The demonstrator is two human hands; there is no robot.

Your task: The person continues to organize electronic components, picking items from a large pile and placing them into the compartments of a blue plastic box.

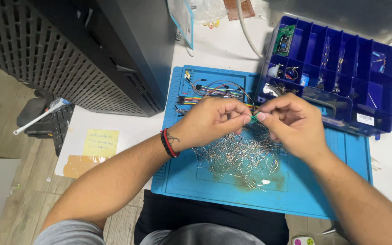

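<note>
Two hands meet over the middle of the blue mat [182, 190]: left hand [212, 121] and right hand [291, 124] both pinch a small green loop [253, 119] between fingertips, above the pile of metal leads [241, 156]. Judgement: keep the grip close to the loop and work it low over the mat, so it drops there if it slips.

An electronics workbench: a blue work mat [323, 190] at centre strewn with small wire-leaded parts [241, 156], jumper wires [214, 93] above them, a blue parts organiser [336, 68] upper right, and a black computer case [91, 50] upper left.
</note>
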